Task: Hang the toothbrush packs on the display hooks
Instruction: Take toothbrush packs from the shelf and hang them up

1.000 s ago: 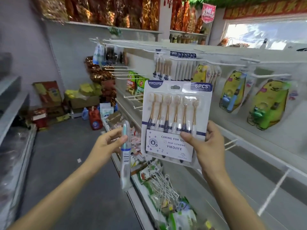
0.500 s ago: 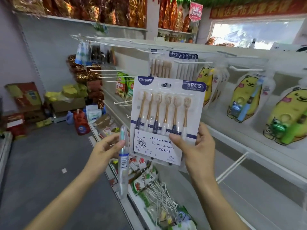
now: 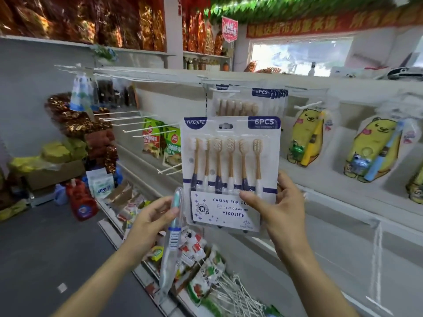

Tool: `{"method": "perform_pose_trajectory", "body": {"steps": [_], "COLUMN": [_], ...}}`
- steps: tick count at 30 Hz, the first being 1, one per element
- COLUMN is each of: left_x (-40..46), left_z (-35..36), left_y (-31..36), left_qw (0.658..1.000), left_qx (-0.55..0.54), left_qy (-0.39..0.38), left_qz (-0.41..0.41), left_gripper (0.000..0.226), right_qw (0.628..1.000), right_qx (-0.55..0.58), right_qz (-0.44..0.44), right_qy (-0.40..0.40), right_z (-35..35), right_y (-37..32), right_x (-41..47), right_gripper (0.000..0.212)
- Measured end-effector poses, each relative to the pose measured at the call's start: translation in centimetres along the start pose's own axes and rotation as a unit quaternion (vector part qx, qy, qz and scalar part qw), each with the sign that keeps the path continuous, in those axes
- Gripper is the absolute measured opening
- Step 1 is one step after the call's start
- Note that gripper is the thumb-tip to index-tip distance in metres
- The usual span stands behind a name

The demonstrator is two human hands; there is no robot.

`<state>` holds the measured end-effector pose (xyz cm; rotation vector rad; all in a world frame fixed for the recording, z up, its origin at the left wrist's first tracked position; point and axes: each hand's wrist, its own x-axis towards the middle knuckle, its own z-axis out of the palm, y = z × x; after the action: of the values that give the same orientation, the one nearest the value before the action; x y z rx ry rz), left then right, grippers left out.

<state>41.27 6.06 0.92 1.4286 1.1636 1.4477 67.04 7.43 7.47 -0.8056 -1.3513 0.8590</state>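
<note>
1. The right hand [image 3: 278,210] holds the six-pack [image 3: 231,172] upright by its lower right corner, thumb across the printed card and fingers behind. That grip leaves the hang slot [image 3: 225,126] at the top free, probably so it can be threaded onto a hook.
2. The six-pack is in the air in front of the display wall, just below the hung packs [image 3: 249,101] of the same kind. The slot sits under that hook, not yet on it.
3. The left hand [image 3: 152,221] pinches a slim single pack [image 3: 172,236] near its top, letting it hang edge-on beside the six-pack. It looks parked there, waiting its turn while the right hand works.
4. Yellow bear packs [image 3: 306,136] hang further right on the same wall, and bare hooks [image 3: 137,124] stick out to the left. The matching row seems the sensible target, since like goes with like.
5. Compared with a second ago, the six-pack has risen and shifted right in view, so its top now overlaps the hung row rather than sitting clear below it. The view has tilted up too, showing more of the top shelf [image 3: 146,73].
6. Both grips match the earlier frames: the same corner hold on the right, the same pinch on the left.
7. Judged from this, the next move needs the slot raised to hook level and pushed straight on.
</note>
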Motion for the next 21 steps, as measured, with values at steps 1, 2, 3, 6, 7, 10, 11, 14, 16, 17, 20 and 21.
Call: {"method": "perform_pose_trajectory", "body": {"steps": [1, 2, 3, 6, 7, 10, 11, 14, 16, 17, 20, 21], "left_x": [0.7, 1.3, 2.1, 4.1, 4.6, 5.8, 6.2, 7.2, 7.6, 7.7, 8.3, 8.5], "left_z": [-1.1, -2.2, -3.4, -6.5, -7.3, -9.4, -10.2, -12.2, -13.2, -13.7, -14.8, -15.1], "left_y": [0.0, 0.0, -0.2, -1.1, -1.5, -2.0, -2.3, -3.5, -4.2, -4.4, -5.4, -5.6], "left_qw": [1.000, 1.000, 0.999, 0.998, 0.998, 0.997, 0.997, 0.995, 0.994, 0.994, 0.993, 0.992], "left_qx": [0.003, 0.008, 0.013, 0.008, 0.008, -0.009, -0.014, -0.023, -0.032, -0.041, -0.039, -0.038], "left_qy": [-0.009, -0.020, -0.031, -0.056, -0.064, -0.075, -0.079, -0.093, -0.092, -0.093, -0.100, -0.101], "left_qz": [-0.004, 0.000, 0.004, -0.003, -0.005, -0.011, -0.013, -0.024, -0.040, -0.048, -0.058, -0.060], "left_gripper": [0.025, 0.025, 0.026, 0.023, 0.022, 0.022, 0.027, 0.053, 0.052, 0.048, 0.058, 0.063], "right_qw": [1.000, 1.000, 1.000, 0.998, 0.998, 0.997, 0.996, 0.994, 0.992, 0.991, 0.987, 0.986], "right_qx": [-0.004, -0.006, -0.009, -0.012, -0.010, 0.000, -0.001, -0.004, -0.001, 0.001, 0.000, 0.000], "right_qz": [0.000, -0.002, -0.006, -0.014, -0.012, -0.005, -0.005, -0.011, -0.015, -0.017, -0.021, -0.021], "right_qy": [0.011, 0.021, 0.029, 0.055, 0.063, 0.080, 0.086, 0.111, 0.126, 0.133, 0.156, 0.163], "right_z": [1.0, 2.0, 3.1, 5.8, 6.5, 8.5, 9.1, 10.4, 10.8, 11.1, 11.6, 11.7], "right_y": [0.2, 0.3, 0.4, 0.3, 0.3, 0.1, 0.0, -0.3, -0.5, -0.6, -0.4, -0.4], "right_x": [0.4, 0.7, 1.1, 2.3, 2.7, 4.0, 4.4, 5.7, 6.2, 6.4, 6.8, 6.9], "right_gripper": [0.044, 0.044, 0.045, 0.047, 0.047, 0.045, 0.045, 0.045, 0.045, 0.046, 0.045, 0.045]}}
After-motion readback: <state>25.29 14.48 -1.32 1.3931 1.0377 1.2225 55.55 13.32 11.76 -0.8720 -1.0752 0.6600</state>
